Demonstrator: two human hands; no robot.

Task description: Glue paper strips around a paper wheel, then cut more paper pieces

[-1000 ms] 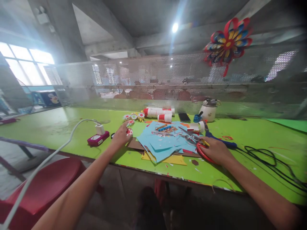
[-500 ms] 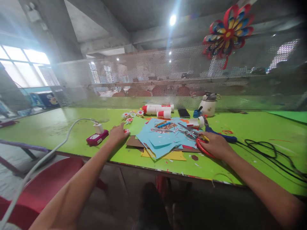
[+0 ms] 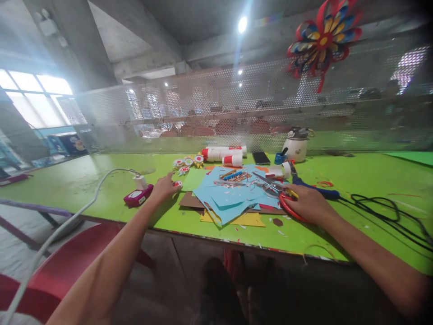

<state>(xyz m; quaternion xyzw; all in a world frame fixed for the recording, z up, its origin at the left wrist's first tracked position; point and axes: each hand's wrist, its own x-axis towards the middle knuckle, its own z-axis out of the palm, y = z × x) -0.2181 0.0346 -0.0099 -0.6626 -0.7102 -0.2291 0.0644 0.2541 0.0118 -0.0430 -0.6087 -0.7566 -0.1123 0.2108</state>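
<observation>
- Left hand lies palm down on the green surface, fingers spread, fingertips touching a small red-and-white paper disc; it grips nothing.
- Right hand is closed around the red handle of the scissors; the blades point left, over the edge of the paper pile.
- Blue paper sheets lie in a loose pile between the 2 hands, with a yellow sheet and a brown sheet showing beneath them.
- More round paper discs sit in a small cluster beyond the left hand, near the far side of the surface.
- White tubes with red bands lie on their sides behind the pile; a dark phone lies flat just right of them.
- A white kettle-like pot stands near the mesh screen, with a small blue cup just beside it.
- A magenta and white power adapter rests left of the left hand; a white cable runs from it off the near edge.
- Black cable is coiled to the right of the right hand.
- A red, blue and yellow paper flower hangs above the mesh screen.
- A red chair stands under the near edge, lower left.
</observation>
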